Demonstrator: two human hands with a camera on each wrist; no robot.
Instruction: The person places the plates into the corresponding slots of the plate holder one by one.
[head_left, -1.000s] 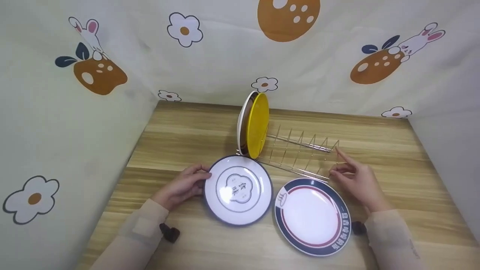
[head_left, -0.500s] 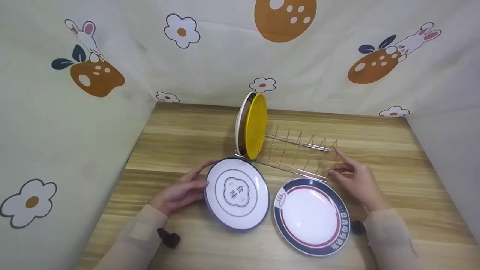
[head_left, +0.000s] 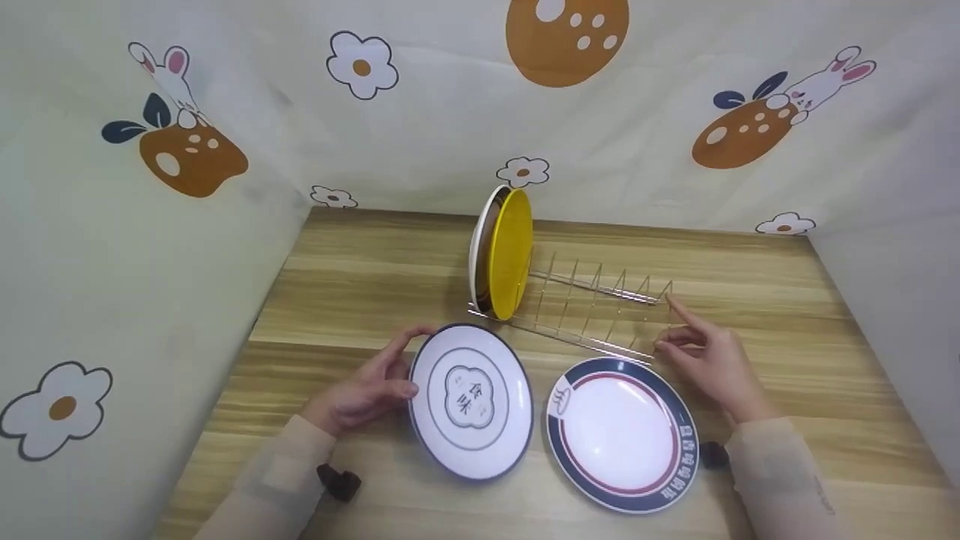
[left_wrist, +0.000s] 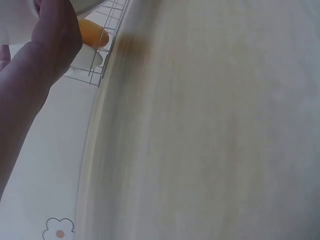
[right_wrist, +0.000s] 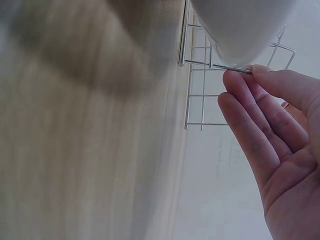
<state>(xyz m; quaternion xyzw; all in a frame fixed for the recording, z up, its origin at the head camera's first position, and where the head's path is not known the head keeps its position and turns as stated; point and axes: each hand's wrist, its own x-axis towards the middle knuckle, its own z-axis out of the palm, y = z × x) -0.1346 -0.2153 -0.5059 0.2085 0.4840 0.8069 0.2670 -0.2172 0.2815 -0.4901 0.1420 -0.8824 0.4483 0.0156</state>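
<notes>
The left hand [head_left: 371, 390] grips the left edge of a blue-rimmed plate [head_left: 471, 401], thumb on its white face and the other fingers partly hidden by the rim. That plate is tilted, nearer than the left end of a wire rack [head_left: 604, 289], with dark characters inside a flower outline at its centre. At the rack's right end, the right hand [head_left: 716, 367] pinches the wire; in the right wrist view, thumb and fingertips close on one rod, the remaining fingers extended and together. In the rack's left end a yellow plate [head_left: 511, 255] stands on edge, and just left of it show a white edge and a brown surface; whether these are one dish or two I cannot tell. A dark-banded plate [head_left: 622, 427] lies face up on the wood-grained table [head_left: 360, 277], near the rack and right of the blue-rimmed plate, apart from it. Beyond hangs a cloth [head_left: 435, 112] printed with flowers and rabbits.
</notes>
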